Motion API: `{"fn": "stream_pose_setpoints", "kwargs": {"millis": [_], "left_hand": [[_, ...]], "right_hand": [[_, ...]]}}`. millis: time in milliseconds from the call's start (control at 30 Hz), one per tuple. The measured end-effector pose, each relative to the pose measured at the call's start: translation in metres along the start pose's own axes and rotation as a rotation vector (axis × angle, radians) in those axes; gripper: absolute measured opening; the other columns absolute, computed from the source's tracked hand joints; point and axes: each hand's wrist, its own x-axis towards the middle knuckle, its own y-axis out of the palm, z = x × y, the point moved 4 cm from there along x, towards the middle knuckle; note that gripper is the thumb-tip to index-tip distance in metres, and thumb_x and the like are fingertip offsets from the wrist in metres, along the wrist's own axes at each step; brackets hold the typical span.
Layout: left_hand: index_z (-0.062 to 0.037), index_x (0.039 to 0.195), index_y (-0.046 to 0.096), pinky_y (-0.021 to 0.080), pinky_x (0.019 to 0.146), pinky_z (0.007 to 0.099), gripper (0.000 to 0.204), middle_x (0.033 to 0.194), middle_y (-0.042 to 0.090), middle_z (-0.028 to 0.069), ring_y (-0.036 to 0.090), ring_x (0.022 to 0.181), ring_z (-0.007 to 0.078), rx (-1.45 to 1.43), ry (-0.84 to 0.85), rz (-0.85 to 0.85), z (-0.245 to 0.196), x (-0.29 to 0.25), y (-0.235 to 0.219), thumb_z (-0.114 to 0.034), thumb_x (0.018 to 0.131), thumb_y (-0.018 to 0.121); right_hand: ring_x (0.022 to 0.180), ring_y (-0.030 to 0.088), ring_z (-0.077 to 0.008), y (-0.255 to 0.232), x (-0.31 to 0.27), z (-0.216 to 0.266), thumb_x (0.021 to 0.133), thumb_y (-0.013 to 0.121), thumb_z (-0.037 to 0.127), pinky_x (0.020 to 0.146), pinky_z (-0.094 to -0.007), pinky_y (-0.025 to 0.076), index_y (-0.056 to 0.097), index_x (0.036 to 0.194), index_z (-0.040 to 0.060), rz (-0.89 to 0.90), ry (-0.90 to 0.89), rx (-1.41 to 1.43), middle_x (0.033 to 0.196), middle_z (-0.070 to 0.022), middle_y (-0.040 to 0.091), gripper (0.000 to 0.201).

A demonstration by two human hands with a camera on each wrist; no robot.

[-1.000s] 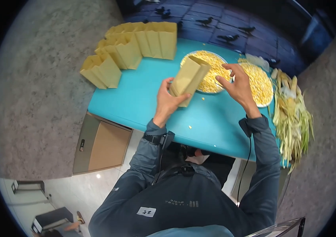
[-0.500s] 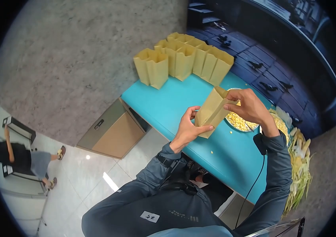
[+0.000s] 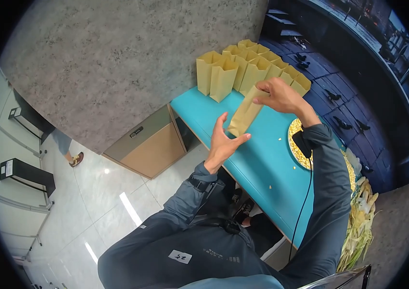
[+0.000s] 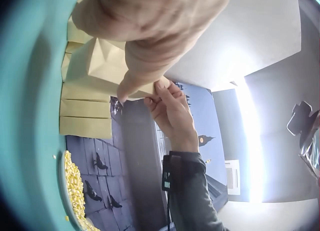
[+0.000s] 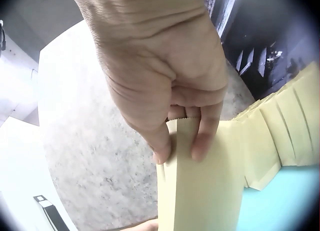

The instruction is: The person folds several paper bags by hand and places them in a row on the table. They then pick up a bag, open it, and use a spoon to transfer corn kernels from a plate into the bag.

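A tan paper bag (image 3: 246, 114) hangs tilted between both hands, over the turquoise table (image 3: 272, 161). Its top edge is pinched between the thumb and fingers of my right hand (image 3: 281, 95); the right wrist view shows this zigzag-cut edge (image 5: 184, 119) up close. At the lower end, my left hand (image 3: 221, 147) has its thumb and fingers spread apart, right beside the bag's bottom. In the left wrist view the bag's base (image 4: 107, 63) faces the camera, partly covered by the left hand. Behind it, several similar bags (image 3: 223, 77) stand upright in rows.
A round dish of corn kernels (image 3: 297, 139) is partly hidden by my right sleeve. Farther right lie corn husks (image 3: 358, 236). A few loose kernels (image 3: 270, 187) dot the table. A grey stone-look wall (image 3: 142, 62) borders its left end, and a pigeon-printed backdrop (image 3: 344, 103) its back.
The right hand came from over the kernels to the bag's top and pinched it. The left hand loosened its grip on the bag. Bag and view swung left toward the standing bags.
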Motion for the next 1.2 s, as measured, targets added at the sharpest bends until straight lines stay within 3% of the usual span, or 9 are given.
{"fn": "stream_pose_setpoints", "kwargs": {"millis": [67, 200, 333, 433, 567, 700, 767, 1000, 1200], "left_hand": [[-0.0012, 0.160, 0.039, 0.044, 0.118, 0.0510, 0.101, 0.157, 0.045, 0.0238, 0.045, 0.147, 0.0397, 0.142, 0.038, -0.175, -0.006, -0.013, -0.011, -0.026, 0.081, 0.096], [-0.0058, 0.155, 0.042, 0.046, 0.109, 0.0490, 0.084, 0.151, 0.043, 0.0190, 0.044, 0.142, 0.0356, 0.121, 0.154, -0.310, -0.029, -0.050, -0.012, -0.017, 0.085, 0.088], [-0.0064, 0.151, 0.048, 0.046, 0.103, 0.0419, 0.078, 0.144, 0.049, 0.0130, 0.049, 0.133, 0.0271, 0.098, 0.187, -0.228, -0.030, -0.076, -0.013, -0.014, 0.085, 0.088], [-0.0067, 0.148, 0.051, 0.046, 0.102, 0.0411, 0.072, 0.143, 0.051, 0.0124, 0.051, 0.132, 0.0264, 0.089, 0.186, -0.206, -0.026, -0.093, -0.017, -0.012, 0.086, 0.087], [-0.0078, 0.142, 0.055, 0.047, 0.100, 0.0390, 0.062, 0.145, 0.053, 0.0129, 0.055, 0.129, 0.0254, 0.087, 0.177, -0.134, -0.021, -0.113, -0.021, -0.009, 0.087, 0.085], [-0.0100, 0.138, 0.059, 0.047, 0.101, 0.0386, 0.057, 0.145, 0.054, 0.0134, 0.055, 0.132, 0.0261, 0.078, 0.151, -0.082, -0.020, -0.122, -0.022, -0.009, 0.088, 0.085], [-0.0100, 0.137, 0.060, 0.048, 0.101, 0.0388, 0.055, 0.145, 0.054, 0.0134, 0.056, 0.133, 0.0263, 0.084, 0.149, -0.074, -0.018, -0.123, -0.022, -0.009, 0.088, 0.085], [-0.0093, 0.131, 0.064, 0.051, 0.098, 0.0385, 0.048, 0.145, 0.055, 0.0133, 0.057, 0.133, 0.0262, 0.062, 0.134, -0.085, -0.015, -0.112, -0.023, -0.006, 0.087, 0.084], [-0.0094, 0.130, 0.064, 0.050, 0.098, 0.0372, 0.046, 0.146, 0.055, 0.0124, 0.057, 0.132, 0.0246, 0.049, 0.106, -0.091, -0.005, -0.106, -0.024, -0.006, 0.088, 0.084]], "right_hand": [[0.065, 0.049, -0.0309, 0.003, 0.014, 0.012, 0.090, 0.082, 0.018, 0.062, -0.0454, 0.040, 0.055, 0.085, -0.0067, -0.019, -0.047, -0.061, 0.070, -0.0203, 0.046, 0.037], [0.071, 0.050, -0.0425, 0.014, 0.041, 0.039, 0.088, 0.082, 0.017, 0.066, -0.0505, 0.042, 0.052, 0.085, -0.0068, -0.031, -0.127, -0.005, 0.075, -0.0267, 0.048, 0.039], [0.076, 0.056, -0.0479, 0.032, 0.078, 0.048, 0.088, 0.081, 0.020, 0.071, -0.0543, 0.045, 0.054, 0.086, -0.0069, -0.076, -0.155, 0.039, 0.078, -0.0289, 0.056, 0.038], [0.078, 0.057, -0.0483, 0.050, 0.105, 0.057, 0.089, 0.081, 0.021, 0.073, -0.0549, 0.046, 0.054, 0.086, -0.0067, -0.162, -0.291, 0.099, 0.079, -0.0288, 0.057, 0.038], [0.092, 0.068, -0.0479, 0.077, 0.143, 0.065, 0.091, 0.079, 0.021, 0.082, -0.0535, 0.054, 0.067, 0.093, -0.0042, -0.186, -0.165, 0.027, 0.092, -0.0273, 0.070, 0.028], [0.102, 0.071, -0.0482, 0.089, 0.167, 0.077, 0.093, 0.077, 0.020, 0.088, -0.0532, 0.057, 0.073, 0.097, -0.0018, -0.268, -0.161, -0.027, 0.099, -0.0251, 0.075, 0.023], [0.109, 0.072, -0.0487, 0.091, 0.174, 0.088, 0.096, 0.073, 0.016, 0.093, -0.0555, 0.059, 0.076, 0.109, 0.0010, -0.191, -0.104, -0.085, 0.114, -0.0283, 0.074, 0.020], [0.107, 0.074, -0.0463, 0.125, 0.205, 0.092, 0.093, 0.073, 0.013, 0.091, -0.0549, 0.060, 0.078, 0.107, 0.0034, -0.223, -0.109, -0.177, 0.109, -0.0268, 0.075, 0.018], [0.106, 0.075, -0.0459, 0.116, 0.191, 0.095, 0.094, 0.080, 0.035, 0.092, -0.0538, 0.061, 0.079, 0.112, 0.0038, -0.179, -0.075, -0.042, 0.109, -0.0258, 0.077, 0.036]]}}
